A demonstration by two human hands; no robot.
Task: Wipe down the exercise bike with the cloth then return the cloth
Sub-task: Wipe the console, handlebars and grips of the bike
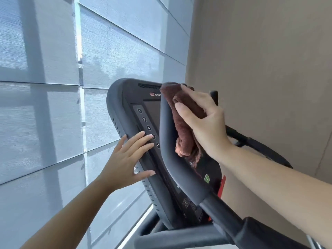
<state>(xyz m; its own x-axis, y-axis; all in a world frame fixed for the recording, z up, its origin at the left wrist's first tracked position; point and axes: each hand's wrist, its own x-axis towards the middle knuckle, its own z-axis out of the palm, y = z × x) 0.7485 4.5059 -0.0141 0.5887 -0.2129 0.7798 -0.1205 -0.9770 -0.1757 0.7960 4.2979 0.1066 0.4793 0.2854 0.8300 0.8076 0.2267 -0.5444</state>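
The exercise bike's black console [125, 112] stands tilted in the middle of the view, with numbered buttons down its left side. A thick grey handlebar [172, 159] curves in front of it. My right hand [203, 121] grips a brown cloth [185, 135] against the upper part of that handlebar, thumb over the cloth. The cloth's lower end hangs loose over the console face. My left hand [127, 159] lies flat on the console's left edge, fingers straight and touching the button strip.
A window wall with pale roller blinds [53, 105] fills the left and back. A beige wall [260, 69] stands close on the right. Another black handlebar [256, 142] reaches out behind my right wrist. The bike's frame tubes [170, 236] cross the bottom.
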